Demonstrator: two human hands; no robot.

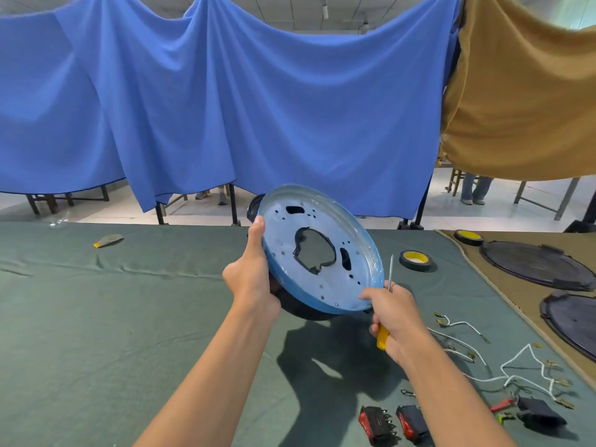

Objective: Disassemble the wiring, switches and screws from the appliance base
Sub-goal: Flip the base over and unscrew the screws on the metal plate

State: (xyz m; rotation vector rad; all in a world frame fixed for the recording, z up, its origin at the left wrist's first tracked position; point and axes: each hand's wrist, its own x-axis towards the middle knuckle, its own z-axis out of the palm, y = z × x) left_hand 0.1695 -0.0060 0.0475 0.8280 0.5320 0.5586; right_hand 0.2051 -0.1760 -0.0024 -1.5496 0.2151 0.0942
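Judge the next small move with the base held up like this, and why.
Probably lower the blue appliance base onto the green cloth. The left hand grips its rim, tilted up; the right hand holds a yellow-handled screwdriver, fingers touching the rim. Its inside seems to show only bare holes, while white wires and two red switches already lie on the cloth.
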